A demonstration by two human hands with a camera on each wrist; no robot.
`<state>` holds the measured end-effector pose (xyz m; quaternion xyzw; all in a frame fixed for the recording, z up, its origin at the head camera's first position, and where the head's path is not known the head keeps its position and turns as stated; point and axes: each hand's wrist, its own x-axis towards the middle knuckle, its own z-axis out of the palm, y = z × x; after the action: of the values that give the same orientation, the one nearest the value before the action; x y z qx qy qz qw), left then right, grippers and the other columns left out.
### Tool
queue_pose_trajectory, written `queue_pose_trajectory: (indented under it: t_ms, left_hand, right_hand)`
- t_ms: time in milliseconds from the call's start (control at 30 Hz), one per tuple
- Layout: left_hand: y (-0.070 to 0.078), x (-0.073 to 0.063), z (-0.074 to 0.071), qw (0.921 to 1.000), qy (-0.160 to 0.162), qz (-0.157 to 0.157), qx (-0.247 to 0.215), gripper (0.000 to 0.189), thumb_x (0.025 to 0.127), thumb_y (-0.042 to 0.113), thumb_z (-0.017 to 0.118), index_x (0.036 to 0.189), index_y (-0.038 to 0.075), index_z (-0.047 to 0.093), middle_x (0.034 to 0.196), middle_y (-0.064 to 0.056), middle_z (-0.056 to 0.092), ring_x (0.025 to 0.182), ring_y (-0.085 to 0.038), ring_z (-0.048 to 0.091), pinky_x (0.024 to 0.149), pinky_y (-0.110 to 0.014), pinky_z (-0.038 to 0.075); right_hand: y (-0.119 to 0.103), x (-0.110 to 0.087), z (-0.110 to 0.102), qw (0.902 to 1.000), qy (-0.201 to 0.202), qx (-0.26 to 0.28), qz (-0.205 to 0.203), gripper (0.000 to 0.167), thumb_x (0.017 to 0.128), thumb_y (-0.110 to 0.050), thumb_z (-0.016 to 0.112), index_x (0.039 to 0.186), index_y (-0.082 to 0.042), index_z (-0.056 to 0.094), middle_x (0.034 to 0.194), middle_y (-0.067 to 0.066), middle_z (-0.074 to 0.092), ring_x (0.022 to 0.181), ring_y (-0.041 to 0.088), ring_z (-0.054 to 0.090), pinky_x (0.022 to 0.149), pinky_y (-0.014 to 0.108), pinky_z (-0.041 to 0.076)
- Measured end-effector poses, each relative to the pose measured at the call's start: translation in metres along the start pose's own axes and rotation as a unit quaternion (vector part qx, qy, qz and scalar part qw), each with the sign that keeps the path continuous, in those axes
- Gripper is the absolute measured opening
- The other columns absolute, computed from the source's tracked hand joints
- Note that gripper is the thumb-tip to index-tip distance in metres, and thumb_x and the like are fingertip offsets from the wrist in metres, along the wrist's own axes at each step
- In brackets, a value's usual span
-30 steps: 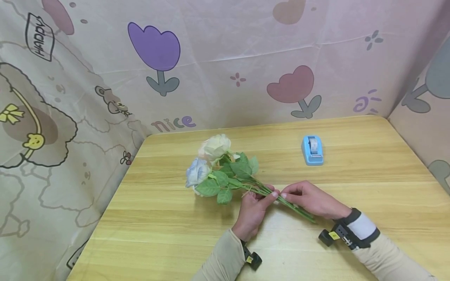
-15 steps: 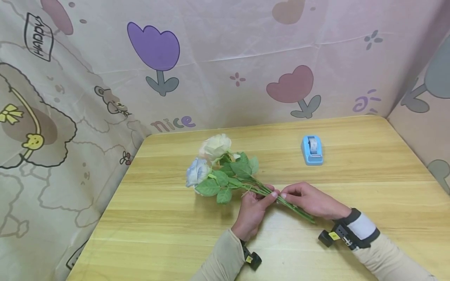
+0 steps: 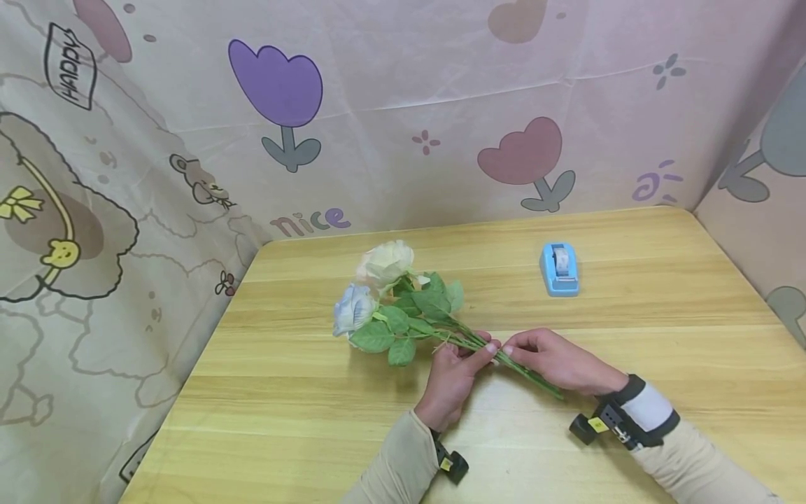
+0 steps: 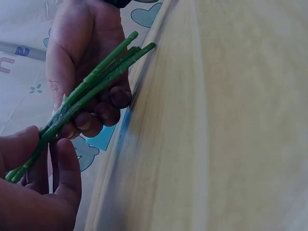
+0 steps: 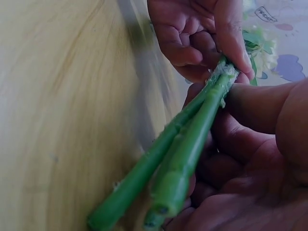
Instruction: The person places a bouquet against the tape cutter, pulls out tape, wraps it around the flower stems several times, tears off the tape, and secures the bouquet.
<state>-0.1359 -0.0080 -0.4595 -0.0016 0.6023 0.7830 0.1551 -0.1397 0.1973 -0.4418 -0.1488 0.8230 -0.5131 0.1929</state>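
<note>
A small bunch of roses, with a creamy white bloom (image 3: pixel 387 262) and a pale blue bloom (image 3: pixel 354 309), lies slantwise across the middle of the head view. Its green stems (image 3: pixel 527 373) point toward the lower right. My left hand (image 3: pixel 455 378) grips the stems below the leaves, thumb on top. Just beyond it, my right hand (image 3: pixel 563 358) pinches the stems between thumb and fingers. Clear, crinkled tape (image 4: pixel 60 114) wraps the stems where the two hands meet. In the right wrist view, the cut stem ends (image 5: pixel 163 199) spread apart toward the camera.
A blue tape dispenser (image 3: pixel 560 269) with a roll in it stands on the wooden table (image 3: pixel 283 406), behind my right hand. Printed cloth (image 3: pixel 403 84) hangs along the back and both sides of the table.
</note>
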Motion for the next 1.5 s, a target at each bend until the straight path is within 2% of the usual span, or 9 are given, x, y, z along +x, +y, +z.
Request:
queue_pose_trajectory:
  t_ms: [267, 467, 867, 1000, 1200, 1333, 1500]
  left_hand:
    - [0.0, 0.001, 0.0, 0.9997, 0.016, -0.005, 0.02, 0.021, 0.093, 0.013, 0.078, 0.11, 0.003, 0.071, 0.099, 0.0, 0.075, 0.087, -0.01, 0.066, 0.077, -0.024, 0.054]
    - [0.001, 0.0, 0.0, 0.9996, 0.019, 0.0, 0.022, 0.023, 0.093, 0.012, 0.079, 0.11, 0.0, 0.07, 0.094, -0.001, 0.073, 0.077, -0.01, 0.061, 0.069, -0.022, 0.05]
    - [0.0, 0.0, 0.0, 0.9996, 0.022, -0.001, 0.015, 0.028, 0.092, 0.01, 0.079, 0.113, -0.004, 0.068, 0.095, -0.001, 0.073, 0.077, -0.008, 0.06, 0.068, -0.02, 0.05]
    - [-0.001, 0.001, 0.001, 0.9996, 0.02, 0.002, 0.018, 0.025, 0.091, 0.01, 0.08, 0.111, -0.001, 0.068, 0.096, -0.003, 0.073, 0.077, -0.008, 0.06, 0.068, -0.02, 0.051]
    - [0.0, 0.004, -0.001, 0.9993, 0.027, 0.01, 0.025, 0.019, 0.092, 0.008, 0.078, 0.106, -0.002, 0.069, 0.09, -0.002, 0.072, 0.075, -0.009, 0.06, 0.067, -0.02, 0.051]
    - [0.002, 0.005, -0.004, 0.9992, 0.026, 0.009, 0.027, 0.017, 0.093, 0.005, 0.076, 0.105, -0.004, 0.068, 0.086, 0.0, 0.07, 0.073, -0.01, 0.058, 0.066, -0.02, 0.049]
    - [0.003, 0.006, -0.004, 0.9993, 0.015, 0.006, 0.033, 0.016, 0.093, 0.003, 0.075, 0.104, -0.004, 0.068, 0.085, 0.0, 0.07, 0.072, -0.008, 0.057, 0.065, -0.019, 0.048]
  right_hand:
    - [0.001, 0.002, 0.003, 0.9999, 0.01, -0.002, 0.005, 0.026, 0.109, -0.021, 0.055, 0.111, -0.003, 0.074, 0.074, -0.002, 0.045, 0.069, 0.013, 0.043, 0.057, 0.026, 0.036]
    - [0.0, 0.002, 0.005, 0.9999, 0.015, -0.005, 0.004, 0.027, 0.109, -0.021, 0.054, 0.108, -0.002, 0.073, 0.074, -0.002, 0.043, 0.068, 0.013, 0.043, 0.057, 0.025, 0.034]
    - [-0.003, 0.001, 0.007, 0.9998, 0.014, -0.011, 0.008, 0.028, 0.11, -0.022, 0.053, 0.105, -0.002, 0.072, 0.074, -0.002, 0.043, 0.069, 0.013, 0.043, 0.056, 0.025, 0.034]
    - [-0.005, 0.0, 0.008, 0.9998, 0.014, 0.0, 0.014, 0.027, 0.11, -0.021, 0.053, 0.106, -0.001, 0.072, 0.076, -0.001, 0.044, 0.07, 0.013, 0.043, 0.057, 0.025, 0.034]
    - [-0.006, 0.001, 0.01, 0.9998, 0.013, 0.012, 0.013, 0.03, 0.11, -0.02, 0.051, 0.118, 0.001, 0.071, 0.093, 0.005, 0.061, 0.08, 0.017, 0.049, 0.062, 0.025, 0.039]
    - [-0.008, 0.001, 0.011, 0.9999, 0.004, -0.016, 0.004, 0.031, 0.109, -0.024, 0.055, 0.122, -0.001, 0.071, 0.097, 0.005, 0.066, 0.083, 0.018, 0.053, 0.065, 0.025, 0.044]
    - [-0.012, 0.0, 0.012, 0.9979, 0.0, -0.062, -0.015, 0.026, 0.105, -0.024, 0.061, 0.117, -0.004, 0.073, 0.094, 0.001, 0.069, 0.081, 0.014, 0.057, 0.068, 0.025, 0.05]
